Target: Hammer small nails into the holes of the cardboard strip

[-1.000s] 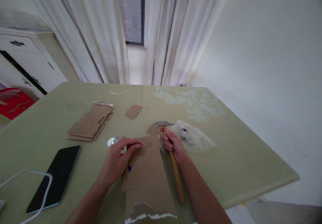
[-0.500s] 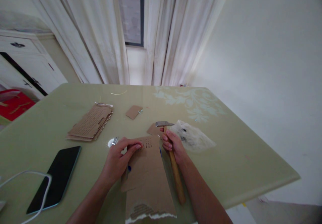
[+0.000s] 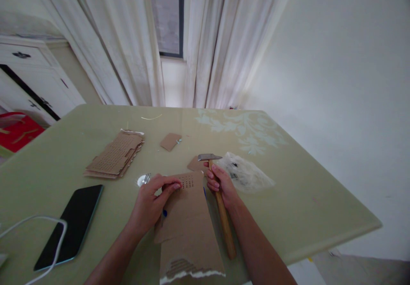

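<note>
The left hand (image 3: 150, 202) rests on a long strip of cardboard (image 3: 188, 221) that lies flat on the green table (image 3: 288, 199) and runs from the near edge away from the person. Its fingers are curled, with the fingertips (image 3: 174, 186) pressed on the far end of the strip, just beside a small patch of punched holes; whether anything is pinched between them cannot be told. A bit of blue pen (image 3: 164, 213) shows under that hand.

The right hand (image 3: 221, 183) is closed around the wooden handle of a hammer (image 3: 221, 208), gripping it high up, close to the metal head — the head hangs just past the far end of the strip, over a small cardboard scrap (image 3: 195, 164).

Just right of the hammer head lies a crumpled clear plastic bag (image 3: 246, 174). Further left on the table sits a stack of punched cardboard pieces (image 3: 113, 156), with another small scrap (image 3: 170, 141) between it and the hammer. A dark phone (image 3: 70, 225) lies near the left edge with a white cable (image 3: 38, 221) looped beside it. White curtains (image 3: 128, 42) hang behind the table.
</note>
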### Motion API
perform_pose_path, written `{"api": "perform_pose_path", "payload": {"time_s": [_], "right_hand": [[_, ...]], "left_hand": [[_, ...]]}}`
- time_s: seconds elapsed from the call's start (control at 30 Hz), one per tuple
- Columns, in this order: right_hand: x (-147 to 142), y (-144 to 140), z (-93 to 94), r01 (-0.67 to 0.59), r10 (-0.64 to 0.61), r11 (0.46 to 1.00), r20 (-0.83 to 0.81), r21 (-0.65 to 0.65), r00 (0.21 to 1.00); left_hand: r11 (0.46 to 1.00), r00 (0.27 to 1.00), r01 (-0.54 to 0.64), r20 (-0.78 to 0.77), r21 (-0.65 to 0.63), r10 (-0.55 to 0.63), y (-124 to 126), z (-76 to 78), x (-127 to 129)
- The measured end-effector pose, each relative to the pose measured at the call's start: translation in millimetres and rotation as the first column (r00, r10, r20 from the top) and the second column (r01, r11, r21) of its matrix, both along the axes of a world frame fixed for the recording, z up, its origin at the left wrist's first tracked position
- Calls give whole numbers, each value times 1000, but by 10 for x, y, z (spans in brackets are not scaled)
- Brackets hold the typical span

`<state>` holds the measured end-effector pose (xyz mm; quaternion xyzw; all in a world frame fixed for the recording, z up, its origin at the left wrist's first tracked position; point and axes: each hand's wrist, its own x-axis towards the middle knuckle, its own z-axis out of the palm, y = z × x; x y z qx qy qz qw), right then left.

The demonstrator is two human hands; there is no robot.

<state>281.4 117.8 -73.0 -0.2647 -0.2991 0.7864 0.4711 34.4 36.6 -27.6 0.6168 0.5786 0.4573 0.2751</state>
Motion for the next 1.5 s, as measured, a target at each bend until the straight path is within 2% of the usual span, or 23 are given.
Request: {"api": "perform_pose_path", "payload": {"time_s": [0.2, 0.33, 0.43, 0.53, 0.6, 0.67, 0.7, 0.77, 0.83, 1.0, 1.17, 1.33, 1.5], "right_hand": [[4, 2, 2, -4, 4, 1000, 5, 6, 1000], [39, -11, 91, -7, 7, 1000, 9, 29, 1000], [101, -96, 306, -16, 13, 996, 36, 82, 999], [161, -271, 692, -101, 51, 972, 229, 214, 972], [159, -414, 999, -238, 43, 910, 494, 339, 868], [105, -550, 1271, -337, -151, 795, 704, 503, 694], [60, -610, 1373, -360, -279, 739, 745, 570, 606], [-47, -704, 1486, -337, -493, 651, 717, 680, 494], [-146, -758, 1492, -336, -589, 605, 690, 721, 420], [-251, -783, 1435, -520, -609, 612, 775, 595, 169], [-284, -836, 1559, -483, -688, 592, 717, 645, 114], [-336, -907, 1534, -636, -615, 636, 785, 437, -76], [-369, -932, 1498, -532, -681, 637, 731, 558, -48]], "left_hand": [[998, 999, 36, -5, 45, -36, 10, -6, 10], [997, 999, 48, 15, 64, -49, 26, -23, 50], [992, 996, 78, 34, 99, -81, 41, -46, 74], [988, 994, 94, 47, 121, -101, 49, -56, 83], [985, 991, 114, 52, 127, -121, 50, -53, 84], [983, 989, 129, 56, 130, -137, 52, -48, 84], [983, 989, 130, 55, 128, -138, 54, -46, 85], [986, 991, 121, 51, 116, -127, 61, -42, 85], [987, 991, 117, 52, 112, -124, 70, -39, 85], [983, 988, 131, 58, 130, -140, 100, -72, 95], [987, 991, 111, 64, 113, -119, 133, -140, 111], [982, 988, 145, 40, 120, -151, 128, -105, 114], [984, 989, 138, 37, 114, -143, 122, -99, 132]]}}
